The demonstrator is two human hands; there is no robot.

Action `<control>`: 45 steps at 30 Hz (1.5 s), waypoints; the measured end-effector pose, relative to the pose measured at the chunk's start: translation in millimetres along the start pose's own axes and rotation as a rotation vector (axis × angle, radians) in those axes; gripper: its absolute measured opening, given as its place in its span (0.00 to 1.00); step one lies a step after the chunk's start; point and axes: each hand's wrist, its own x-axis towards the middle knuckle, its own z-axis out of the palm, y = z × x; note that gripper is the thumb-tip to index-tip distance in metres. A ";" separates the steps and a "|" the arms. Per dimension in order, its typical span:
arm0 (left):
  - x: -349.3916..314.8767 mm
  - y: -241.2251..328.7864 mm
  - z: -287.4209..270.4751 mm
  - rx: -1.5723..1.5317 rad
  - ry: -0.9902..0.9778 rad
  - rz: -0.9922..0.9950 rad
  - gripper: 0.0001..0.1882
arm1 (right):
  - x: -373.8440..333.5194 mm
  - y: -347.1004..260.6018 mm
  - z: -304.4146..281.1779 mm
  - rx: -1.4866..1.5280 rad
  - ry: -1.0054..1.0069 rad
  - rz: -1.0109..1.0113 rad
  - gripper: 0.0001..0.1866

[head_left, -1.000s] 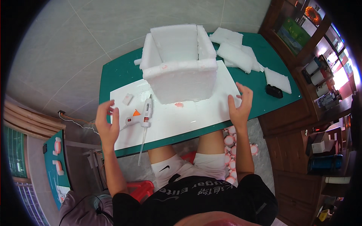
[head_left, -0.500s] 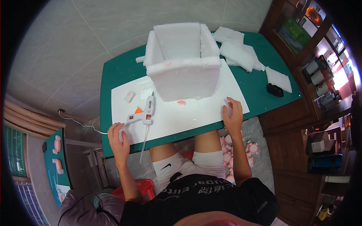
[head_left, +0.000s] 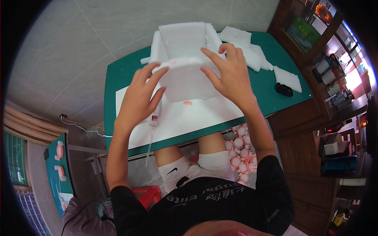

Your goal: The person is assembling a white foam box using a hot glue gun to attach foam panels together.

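2 hands (head_left: 138, 95) (head_left: 233, 76) near white box (head_left: 188, 84) | black shirt (head_left: 220, 214): grey lettering (head_left: 227, 193)

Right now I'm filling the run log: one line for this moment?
white foam box: open-topped, on white sheet; left hand: open, by box; right hand: open, by box; glue gun: partly hidden
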 end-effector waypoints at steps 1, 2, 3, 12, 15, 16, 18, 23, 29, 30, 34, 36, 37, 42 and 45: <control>15.5 -2.0 3.7 0.002 0.005 0.004 0.23 | 3.3 -0.8 3.1 -0.003 0.005 -0.003 0.20; 29.9 -4.5 6.8 -0.011 -0.083 0.000 0.24 | 4.5 -0.5 7.3 -0.008 -0.066 0.042 0.20; 40.6 -7.5 8.5 -0.024 -0.170 -0.006 0.25 | 5.0 0.0 10.8 -0.012 -0.138 0.086 0.20; 59.1 -26.1 6.9 -0.054 -0.352 -0.045 0.23 | 4.8 1.4 16.6 0.143 -0.176 0.166 0.17; 60.1 -33.2 12.6 -0.058 -0.305 0.009 0.22 | 2.6 7.6 17.1 0.203 -0.104 0.155 0.17; 59.8 -33.7 12.6 -0.056 -0.305 0.004 0.22 | 1.9 10.2 16.4 0.208 -0.106 0.152 0.17; 59.3 -35.2 12.0 -0.086 -0.294 -0.011 0.21 | 0.1 15.6 12.2 0.252 0.010 0.123 0.18; 48.6 -29.2 -4.5 -0.111 -0.206 -0.011 0.21 | -24.5 28.7 -13.9 0.414 0.161 0.290 0.18; 14.8 5.0 9.6 -0.216 -0.206 0.117 0.19 | -90.7 50.3 0.3 0.558 0.225 0.522 0.16; 5.7 7.9 20.8 -0.234 -0.226 0.155 0.19 | -100.5 49.6 8.0 0.548 0.192 0.560 0.16; -22.9 6.6 84.2 -0.295 -0.490 0.095 0.17 | -139.9 45.8 34.9 0.327 0.033 0.566 0.16; -30.9 2.0 105.0 -0.188 -0.615 0.180 0.15 | -155.0 45.5 43.2 0.269 0.034 0.539 0.17; -33.2 0.1 110.9 -0.187 -0.617 0.181 0.15 | -160.4 44.6 45.0 0.207 0.005 0.540 0.17; -42.1 -1.8 116.1 -0.092 -0.683 0.057 0.18 | -173.5 41.3 51.6 0.179 -0.077 0.549 0.19; -51.0 -4.4 105.0 -0.139 -0.471 0.140 0.19 | -179.2 40.2 56.9 0.139 -0.108 0.521 0.19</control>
